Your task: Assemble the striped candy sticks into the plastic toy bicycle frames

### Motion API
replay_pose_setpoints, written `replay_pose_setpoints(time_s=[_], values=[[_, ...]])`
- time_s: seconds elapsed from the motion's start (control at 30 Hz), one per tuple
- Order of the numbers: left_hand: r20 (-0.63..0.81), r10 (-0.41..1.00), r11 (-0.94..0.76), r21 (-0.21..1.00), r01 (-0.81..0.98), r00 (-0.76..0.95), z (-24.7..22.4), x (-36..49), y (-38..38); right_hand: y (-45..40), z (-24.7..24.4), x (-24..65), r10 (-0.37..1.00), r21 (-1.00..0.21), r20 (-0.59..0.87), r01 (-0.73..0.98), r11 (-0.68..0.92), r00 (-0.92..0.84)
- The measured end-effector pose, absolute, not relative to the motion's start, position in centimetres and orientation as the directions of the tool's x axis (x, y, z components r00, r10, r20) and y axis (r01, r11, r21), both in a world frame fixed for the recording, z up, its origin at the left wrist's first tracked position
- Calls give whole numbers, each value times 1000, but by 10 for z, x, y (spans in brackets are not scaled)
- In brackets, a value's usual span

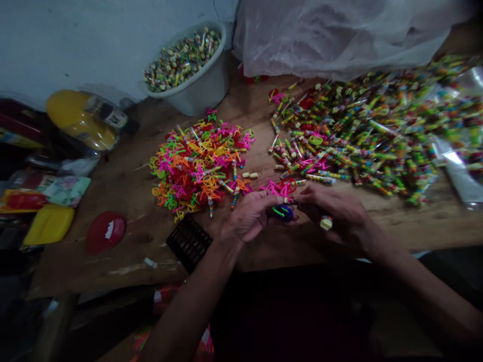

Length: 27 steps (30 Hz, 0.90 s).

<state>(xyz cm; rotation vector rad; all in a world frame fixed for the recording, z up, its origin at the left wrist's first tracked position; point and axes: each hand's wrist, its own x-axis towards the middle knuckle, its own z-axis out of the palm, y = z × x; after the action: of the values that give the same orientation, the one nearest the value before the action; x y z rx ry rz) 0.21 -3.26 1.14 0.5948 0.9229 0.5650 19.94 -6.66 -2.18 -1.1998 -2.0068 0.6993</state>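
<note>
My left hand [249, 217] is closed on a small dark blue rounded piece [283, 212] with a bright green squiggle on it. Close beside it, my right hand [341, 213] has its fingers curled, and a cream cap [326, 222] of what looks like a small tube sticks out below them. The rest of that tube is hidden in shadow and fingers. Just beyond the hands lie pink plastic pieces [277, 187]. To their left is a heap of bright plastic shapes [199, 166], with a few candy-filled tubes [235, 197] among them.
Many filled tubes [350, 136] spread over the right of the wooden table [132, 151]. A white tub [206, 90] of tubes stands by the wall, near a plastic sheet [320, 35]. Nearer lie a black basket [189, 243], a red lid-like piece [105, 232] and yellow jar [79, 118].
</note>
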Motion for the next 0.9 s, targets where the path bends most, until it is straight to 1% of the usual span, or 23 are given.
replay_pose_setpoints(time_s=[0.07,0.2,0.3,0.33,0.37,0.4,0.43,0.47,0.5,0.53,0.57,0.6,0.63,0.67,0.7,0.73,0.77,0.8,0.83,0.9], values=[[-552,667,705,685,-185,500,10,3,-34,-67,-23,202,847,-713,344,475,516,-405],[-552,686,695,690,-201,475,8,7,-40,-64,-22,200,802,-709,389,409,575,-453],[-528,749,628,757,-177,401,12,1,-36,-60,-23,188,781,-671,479,407,620,-400],[-507,783,583,800,-141,360,16,-6,-31,-58,-24,183,800,-671,498,436,600,-335],[-480,824,524,848,-81,303,22,-16,-24,-55,-27,178,833,-691,503,471,549,-232],[-439,870,450,893,5,226,29,-29,-15,-53,-30,174,864,-719,477,493,489,-161],[-379,917,365,924,116,128,37,-44,-6,-51,-33,171,885,-746,456,503,436,-92],[-292,956,278,926,256,18,46,-62,4,-49,-36,169,898,-763,437,505,403,-54],[-183,980,197,891,409,-75,56,-79,14,-48,-38,167,905,-773,423,501,390,-51],[-73,986,148,805,574,-151,65,-96,24,-48,-40,165,906,-776,419,492,395,-66],[28,980,131,656,743,-198,72,-110,33,-48,-40,163,901,-773,423,482,412,-92],[130,966,137,469,873,-222,78,-121,42,-47,-39,161,894,-770,432,470,432,-114],[230,947,162,268,950,-226,82,-127,50,-47,-37,159,888,-767,442,462,446,-123],[323,922,195,92,977,-214,85,-129,57,-47,-35,156,884,-765,453,457,453,-118],[404,894,224,-33,974,-192,85,-126,63,-46,-34,154,880,-764,463,456,457,-108],[466,870,236,-101,967,-163,83,-119,69,-45,-33,152,877,-762,471,457,460,-97],[501,856,220,-128,967,-129,79,-109,74,-43,-34,151,877,-762,470,456,460,-98],[498,863,174,-132,976,-86,73,-95,80,-42,-35,151,881,-766,460,454,456,-108],[462,886,102,-124,987,-34,64,-80,85,-40,-37,151,889,-773,441,452,444,-120],[297,951,-67,-84,994,89,43,-49,94,-37,-42,152,921,-803,362,454,387,-144]])
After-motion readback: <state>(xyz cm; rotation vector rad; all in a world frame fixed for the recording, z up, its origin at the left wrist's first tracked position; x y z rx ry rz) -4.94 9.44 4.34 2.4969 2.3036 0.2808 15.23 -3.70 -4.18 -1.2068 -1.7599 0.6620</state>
